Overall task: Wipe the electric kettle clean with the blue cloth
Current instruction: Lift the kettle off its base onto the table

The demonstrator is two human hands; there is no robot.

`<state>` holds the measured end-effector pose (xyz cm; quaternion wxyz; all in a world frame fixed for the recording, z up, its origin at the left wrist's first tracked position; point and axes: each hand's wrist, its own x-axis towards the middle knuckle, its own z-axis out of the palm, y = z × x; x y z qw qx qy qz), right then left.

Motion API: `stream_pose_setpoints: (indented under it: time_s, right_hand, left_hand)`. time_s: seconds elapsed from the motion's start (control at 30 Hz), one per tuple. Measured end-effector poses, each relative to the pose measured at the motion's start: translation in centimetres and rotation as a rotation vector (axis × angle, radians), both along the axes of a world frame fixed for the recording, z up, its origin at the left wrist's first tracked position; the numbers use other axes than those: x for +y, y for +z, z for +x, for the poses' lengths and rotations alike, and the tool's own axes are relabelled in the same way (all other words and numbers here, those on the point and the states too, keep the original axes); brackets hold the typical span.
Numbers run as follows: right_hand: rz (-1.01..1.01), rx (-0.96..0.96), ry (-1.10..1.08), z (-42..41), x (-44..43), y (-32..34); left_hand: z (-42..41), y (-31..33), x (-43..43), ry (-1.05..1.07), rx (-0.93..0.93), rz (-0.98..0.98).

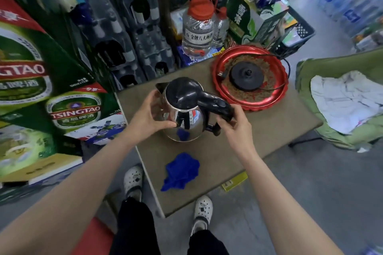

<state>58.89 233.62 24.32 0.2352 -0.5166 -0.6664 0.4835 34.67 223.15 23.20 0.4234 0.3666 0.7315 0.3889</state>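
Shiny steel electric kettle [182,118] with a black lid and handle stands upright mid-table, spout pointing away, handle off to the right. The blue cloth [181,171] is lying crumpled near the table's front edge, apart from the kettle.

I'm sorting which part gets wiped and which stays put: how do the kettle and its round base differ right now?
The kettle is held between the left hand and right hand over the table; the round base lies untouched in the red tray. The kettle is tall with a shiny steel body; the base is a flat disc. The base trails a cord; the kettle shows none. Both have black plastic parts. The blue cloth lies unused.
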Motion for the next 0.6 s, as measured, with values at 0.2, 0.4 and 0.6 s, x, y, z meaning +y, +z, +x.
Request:
stream_pose_setpoints:
  time_s: [0.2,0.4,0.6]
  right_hand:
    - [0.006,-0.026,-0.281,-2.3,-4.0,-1.0]
    - [0.003,-0.049,-0.514,-3.4,-7.9,-1.5]
    - [0.017,-0.088,-0.587,-2.6,-9.5,-3.3]
  left_hand:
    - [-3.2,-1.9,1.2,-0.172,-0.061,0.012]
    - [-3.9,-3.1,2.3,-0.321,-0.122,0.034]
    - [-3.2,-4.6,3.3,-0.453,-0.080,0.030]
